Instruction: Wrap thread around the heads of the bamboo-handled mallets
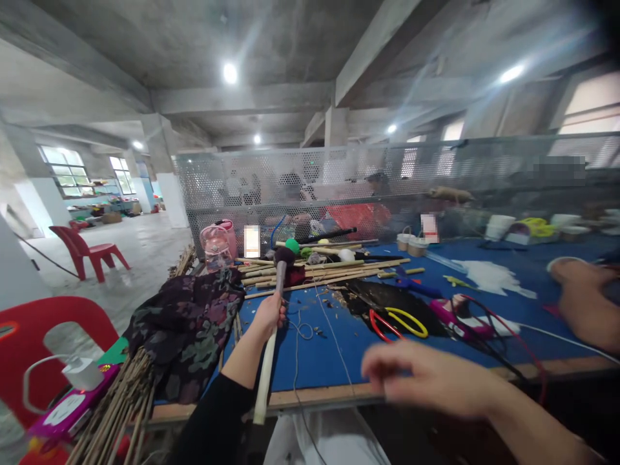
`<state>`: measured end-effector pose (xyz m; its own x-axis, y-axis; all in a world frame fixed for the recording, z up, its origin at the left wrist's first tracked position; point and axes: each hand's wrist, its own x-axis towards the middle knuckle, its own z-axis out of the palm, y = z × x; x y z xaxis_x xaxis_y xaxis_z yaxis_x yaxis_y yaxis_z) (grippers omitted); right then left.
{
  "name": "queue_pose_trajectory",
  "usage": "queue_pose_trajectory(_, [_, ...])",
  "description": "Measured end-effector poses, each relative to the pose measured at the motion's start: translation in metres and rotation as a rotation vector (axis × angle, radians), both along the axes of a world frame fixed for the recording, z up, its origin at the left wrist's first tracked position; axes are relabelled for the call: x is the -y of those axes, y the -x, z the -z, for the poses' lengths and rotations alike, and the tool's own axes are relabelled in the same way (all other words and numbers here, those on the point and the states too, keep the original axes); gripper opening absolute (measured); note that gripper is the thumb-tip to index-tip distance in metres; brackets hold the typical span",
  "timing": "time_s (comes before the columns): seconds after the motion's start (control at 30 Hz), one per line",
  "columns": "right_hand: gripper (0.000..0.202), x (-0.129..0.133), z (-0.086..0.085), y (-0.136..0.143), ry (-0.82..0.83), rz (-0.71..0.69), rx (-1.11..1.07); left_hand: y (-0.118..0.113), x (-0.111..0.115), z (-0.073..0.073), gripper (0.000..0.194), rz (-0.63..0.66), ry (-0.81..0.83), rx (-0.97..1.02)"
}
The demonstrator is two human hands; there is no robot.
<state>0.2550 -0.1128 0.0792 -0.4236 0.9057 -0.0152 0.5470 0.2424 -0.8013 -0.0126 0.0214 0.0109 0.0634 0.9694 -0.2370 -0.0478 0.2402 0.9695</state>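
Observation:
My left hand (269, 316) is wrapped round a pale stick (264, 381), held upright and slightly tilted over the front of the blue table. The stick has a grey upper part and a dark round head (284, 256). My right hand (411, 374), smeared by motion, hovers near the front edge with its fingers bent; whether it holds anything cannot be made out. Just beyond it lie scissors (400, 323) with one red and one yellow handle. A thin thread (334, 332) crosses the table between my hands.
Bamboo sticks (329, 274) lie behind the stick's head, with a green ball (292, 245). A camouflage cloth (188, 329) covers the left end beside bundled twigs (116, 407). Power strips (460, 320) and cables lie right. Another person's arm (584, 303) rests there. A perforated metal screen (271, 181) stands behind.

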Motion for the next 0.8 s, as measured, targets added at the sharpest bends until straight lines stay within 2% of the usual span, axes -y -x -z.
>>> queue_pose_trajectory(0.03, [0.032,-0.011,0.013,-0.005,-0.04,0.046,0.044,0.0,0.0,0.0,0.03,0.0,-0.005,-0.011])
queue_pose_trajectory(0.13, [0.038,-0.05,0.055,-0.023,-0.404,0.398,0.394,-0.001,0.002,0.001,0.03,0.005,-0.024,-0.027])
queue_pose_trajectory(0.2, [0.044,-0.07,0.075,-0.032,-0.43,0.55,0.578,0.0,0.003,0.001,0.032,0.003,-0.027,-0.021])
queue_pose_trajectory(0.27, [0.051,-0.081,0.082,-0.03,-0.447,0.642,0.62,-0.001,0.004,0.001,0.034,0.002,-0.019,-0.003])
queue_pose_trajectory(0.37, [0.057,-0.089,0.066,-0.003,-0.581,0.6,0.365,-0.007,0.001,0.0,0.037,0.04,-0.018,0.039])
queue_pose_trajectory(0.4, [0.056,-0.094,0.057,0.011,-0.556,0.526,0.211,-0.012,-0.001,-0.001,0.037,0.055,-0.031,0.033])
queue_pose_trajectory(0.43, [0.053,-0.1,0.049,0.028,-0.454,0.452,0.043,-0.016,-0.003,-0.003,0.037,0.064,-0.052,0.002])
queue_pose_trajectory(0.53, [0.046,-0.125,0.035,0.08,0.139,0.381,-0.386,-0.033,-0.011,-0.01,0.036,0.052,-0.143,-0.181])
queue_pose_trajectory(0.6, [0.043,-0.141,0.038,0.11,0.4,0.305,-0.609,-0.041,-0.016,-0.014,0.035,0.019,-0.235,-0.325])
queue_pose_trajectory(0.67, [0.046,-0.149,0.048,0.128,0.509,0.206,-0.72,-0.043,-0.019,-0.015,0.032,-0.036,-0.329,-0.437])
queue_pose_trajectory(0.7, [0.048,-0.151,0.053,0.133,0.511,0.184,-0.723,-0.043,-0.02,-0.014,0.031,-0.065,-0.365,-0.466])
queue_pose_trajectory(0.8, [0.051,-0.148,0.065,0.133,0.399,0.241,-0.584,-0.037,-0.022,-0.008,0.027,-0.13,-0.401,-0.472])
